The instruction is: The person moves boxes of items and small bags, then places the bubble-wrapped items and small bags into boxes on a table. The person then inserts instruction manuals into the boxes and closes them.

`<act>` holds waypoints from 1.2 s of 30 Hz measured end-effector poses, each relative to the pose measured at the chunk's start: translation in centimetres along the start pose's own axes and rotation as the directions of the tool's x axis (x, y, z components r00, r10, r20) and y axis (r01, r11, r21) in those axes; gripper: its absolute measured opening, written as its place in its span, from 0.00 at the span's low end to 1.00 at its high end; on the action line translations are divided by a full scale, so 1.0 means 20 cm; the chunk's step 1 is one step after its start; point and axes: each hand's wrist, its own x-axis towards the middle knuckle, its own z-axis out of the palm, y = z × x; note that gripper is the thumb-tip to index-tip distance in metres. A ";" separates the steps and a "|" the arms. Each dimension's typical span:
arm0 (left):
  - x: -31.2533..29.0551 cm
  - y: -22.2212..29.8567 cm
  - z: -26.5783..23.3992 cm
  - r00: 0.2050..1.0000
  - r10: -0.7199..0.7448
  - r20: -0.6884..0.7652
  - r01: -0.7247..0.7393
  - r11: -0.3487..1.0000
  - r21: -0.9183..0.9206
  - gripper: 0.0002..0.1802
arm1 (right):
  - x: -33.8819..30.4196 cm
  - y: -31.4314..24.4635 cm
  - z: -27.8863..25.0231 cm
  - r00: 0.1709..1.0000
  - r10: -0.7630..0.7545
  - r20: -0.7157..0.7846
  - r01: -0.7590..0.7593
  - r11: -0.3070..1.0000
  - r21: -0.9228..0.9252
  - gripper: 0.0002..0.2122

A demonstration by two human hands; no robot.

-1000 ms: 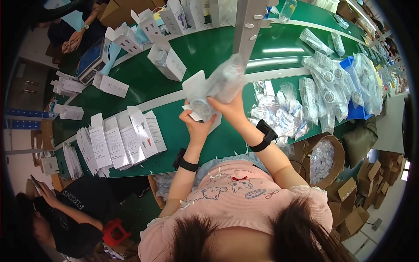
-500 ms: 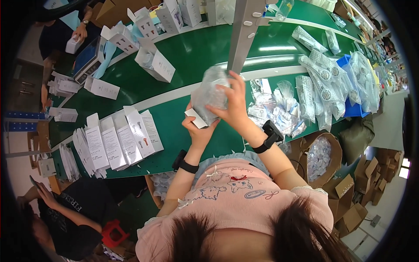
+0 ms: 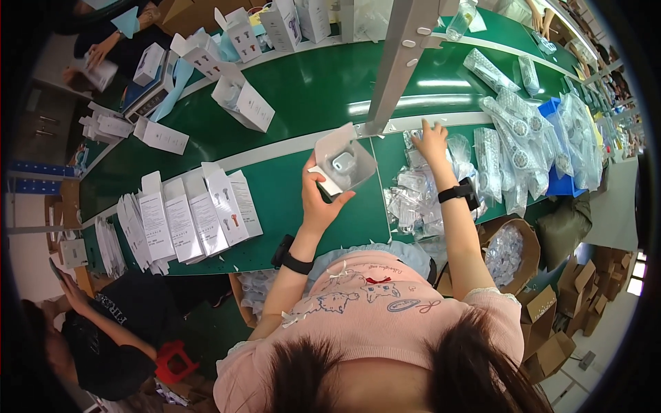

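Observation:
My left hand (image 3: 319, 204) is wrapped round an opened white carton (image 3: 363, 167), held above the green tabletop with its mouth turned up. Inside the carton lies a clear-wrapped item (image 3: 342, 163) with a rounded, pale end showing. To the right, my right hand (image 3: 433, 142) hovers over a heap of small clear packets (image 3: 411, 196). Its fingers are spread and nothing shows in them. Whether its fingertips touch the packets at the heap's far edge, I cannot tell.
Several flat white cartons (image 3: 186, 220) lean in a row at left. A filled carton (image 3: 242, 103) stands beyond the rail. A metal post (image 3: 401, 65) rises behind my hands. Bubble-wrapped items (image 3: 513, 127) and a blue bin (image 3: 561, 180) lie at right. Co-workers sit at left.
The bubble-wrapped item has gone down into the carton in my left hand. My right hand has let go of it and moved right, over the packets.

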 end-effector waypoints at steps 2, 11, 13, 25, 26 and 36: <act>0.00 0.03 -0.05 0.999 -0.039 -0.026 0.039 0.999 0.022 0.28 | -0.01 0.04 0.04 0.924 0.143 0.354 -0.086 0.981 -0.172 0.26; 0.02 0.14 -0.11 0.965 -0.241 -0.107 0.262 0.927 0.267 0.10 | 0.01 -0.18 -0.27 0.958 0.024 0.285 -0.168 0.852 0.495 0.23; 0.05 0.17 -0.10 0.967 -0.228 -0.110 0.249 0.934 0.256 0.05 | -0.02 -0.39 -0.46 0.997 -0.041 0.061 -0.039 0.403 0.914 0.19; 0.12 0.12 -0.10 0.969 -0.237 -0.075 0.249 0.930 0.272 0.03 | 0.06 -0.99 -0.62 0.170 -0.714 0.679 0.788 0.512 0.342 0.11; 0.12 0.12 -0.10 0.969 -0.234 -0.073 0.246 0.931 0.270 0.03 | 0.05 -0.98 -0.62 0.173 -0.713 0.680 0.788 0.514 0.338 0.11; 0.11 0.08 -0.11 0.954 -0.270 -0.129 0.296 0.917 0.268 0.04 | 0.07 -0.85 -0.66 0.365 -0.929 0.066 0.771 0.342 0.537 0.12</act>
